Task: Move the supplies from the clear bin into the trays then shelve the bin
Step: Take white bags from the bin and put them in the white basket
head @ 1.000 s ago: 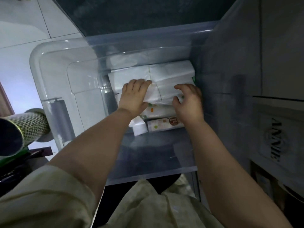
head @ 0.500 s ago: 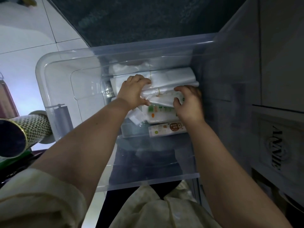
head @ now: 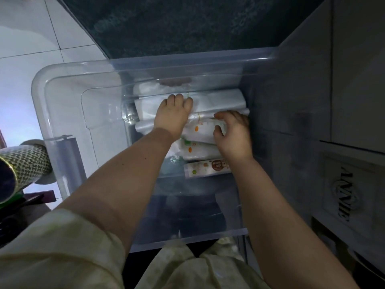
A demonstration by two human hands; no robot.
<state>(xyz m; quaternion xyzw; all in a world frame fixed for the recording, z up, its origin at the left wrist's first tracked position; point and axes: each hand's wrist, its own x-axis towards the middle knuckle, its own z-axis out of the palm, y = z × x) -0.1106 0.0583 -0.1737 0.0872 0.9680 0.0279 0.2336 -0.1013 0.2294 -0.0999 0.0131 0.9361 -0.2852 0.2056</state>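
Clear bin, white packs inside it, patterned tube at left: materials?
Clear bin: glossy see-through rigid plastic, seemingly; the floor shows through its walls. White packs: likely thin plastic film wrap, wrinkled and shiny, contents unclear. Green-and-white patterned tube: possibly printed cardboard or rolled paper with a gold rim; can't tell.
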